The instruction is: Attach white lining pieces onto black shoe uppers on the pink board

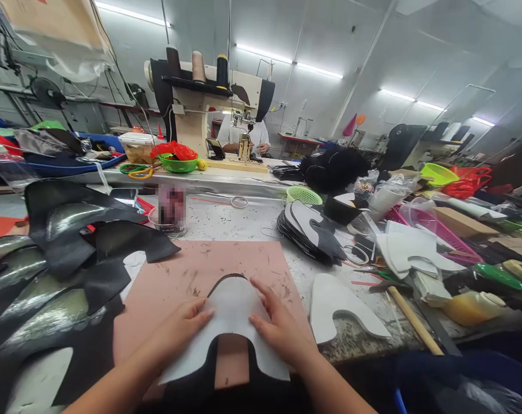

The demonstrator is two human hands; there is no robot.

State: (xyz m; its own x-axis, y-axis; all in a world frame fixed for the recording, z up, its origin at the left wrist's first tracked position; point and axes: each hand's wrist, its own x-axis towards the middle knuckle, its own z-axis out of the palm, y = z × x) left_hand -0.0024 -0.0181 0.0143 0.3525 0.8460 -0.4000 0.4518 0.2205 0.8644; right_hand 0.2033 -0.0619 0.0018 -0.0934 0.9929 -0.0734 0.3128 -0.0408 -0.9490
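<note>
A white piece (233,319) is laid over a black piece (209,371) on the pink mat (175,276), at the near edge of the worktop (226,221). It is pressed down by the left hand (185,328) and right hand (282,330), fingers spread flat, nothing gripped. This pair is judged nearly joined; the black heap (71,259) and 1 spare white piece (338,305) are left untouched

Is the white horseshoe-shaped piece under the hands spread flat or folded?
Spread flat: the white horseshoe-shaped piece lies open over the pink mat, legs apart, left hand and right hand on it.
</note>
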